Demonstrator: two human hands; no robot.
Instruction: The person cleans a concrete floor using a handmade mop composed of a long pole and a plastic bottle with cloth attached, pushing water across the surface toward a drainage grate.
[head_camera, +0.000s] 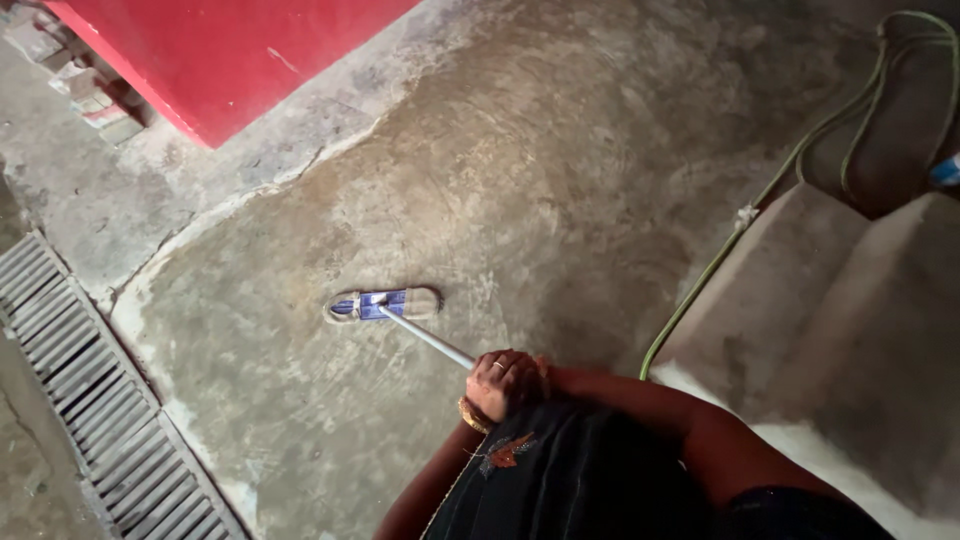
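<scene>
Metal mop handle (425, 337) in fisted hand (503, 383)

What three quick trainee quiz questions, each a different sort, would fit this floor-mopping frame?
1. True or false: the flat mop head rests on the concrete floor.
2. Which lies at the frame's left edge? A) metal drain grate B) green hose C) red wall
3. Fill in: the hand gripping the mop handle wears a ring and a gold ____.

Key: 1 true; 2 A; 3 bangle.
</scene>
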